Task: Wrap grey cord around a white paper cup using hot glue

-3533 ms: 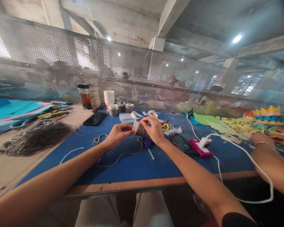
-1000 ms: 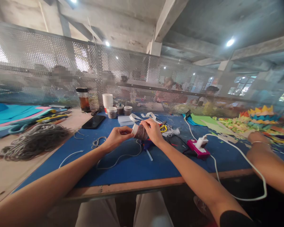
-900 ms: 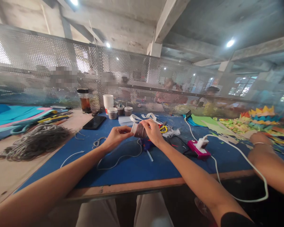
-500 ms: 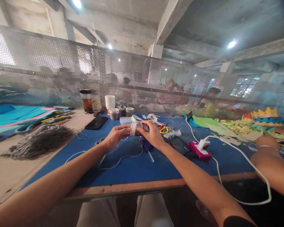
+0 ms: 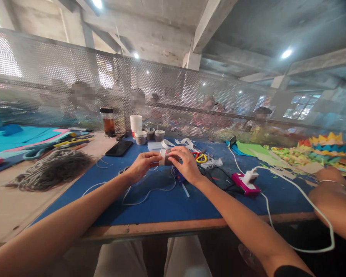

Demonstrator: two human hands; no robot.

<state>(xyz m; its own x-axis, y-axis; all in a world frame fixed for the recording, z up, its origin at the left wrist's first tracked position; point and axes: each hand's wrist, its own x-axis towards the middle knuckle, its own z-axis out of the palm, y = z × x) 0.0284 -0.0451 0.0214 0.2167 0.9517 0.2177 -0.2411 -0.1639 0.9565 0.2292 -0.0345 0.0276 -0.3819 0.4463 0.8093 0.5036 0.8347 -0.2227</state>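
Observation:
Between my hands, above the blue mat (image 5: 150,211), is a small paper cup (image 5: 164,157) lying on its side, white at the left end and dark grey-brown at the right. My left hand (image 5: 142,165) pinches its white end with thumb and fingers. Around the darker end curl the fingers of my right hand (image 5: 187,164), which hide part of it. Just below sits a dark blue glue gun (image 5: 179,177), partly covered by my right hand, with a translucent glue stick (image 5: 185,190) jutting toward me. Thin grey cord (image 5: 145,198) loops across the mat.
A bundle of grey cord (image 5: 53,169) lies left, near a black phone (image 5: 119,148). Behind stand a lidded jar (image 5: 108,122), stacked white cups (image 5: 136,123) and several small cups. Scissors (image 5: 202,158), a pink power strip (image 5: 246,184) and a co-worker's arm (image 5: 331,192) are right.
My right fingers have shifted on the cup, with the thumb now tucked back and the fingertips over its top. The cup looks turned, showing a reddish mark. The view has shifted slightly.

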